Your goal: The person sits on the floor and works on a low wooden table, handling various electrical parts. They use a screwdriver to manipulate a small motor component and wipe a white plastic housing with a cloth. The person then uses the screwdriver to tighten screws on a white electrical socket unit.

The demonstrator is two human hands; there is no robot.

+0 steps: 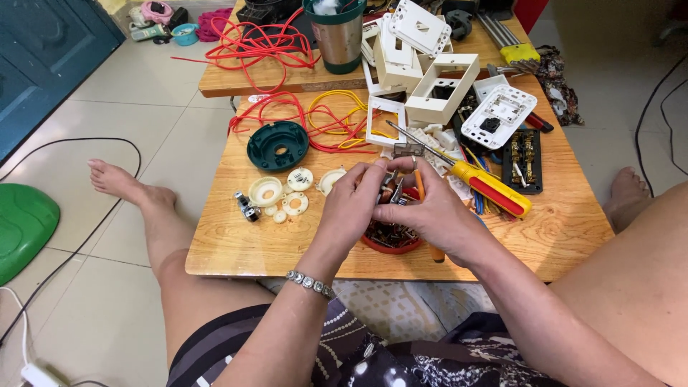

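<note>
Your left hand [355, 204] and right hand [430, 211] each kept a tight grip on a small metal part [392, 188] just above the red bowl [390, 246] of screws. A red-and-yellow screwdriver [487, 188] lay just right of the bowl on the counter [236, 244].

My left hand [355, 201] and right hand [430, 211] cover most of the small metal part [392, 188] I grip, so I cannot tell its shape; they hide much of the red round bowl of screws [390, 242]; the steel tumbler [338, 36] is cut off at the top edge.
</note>
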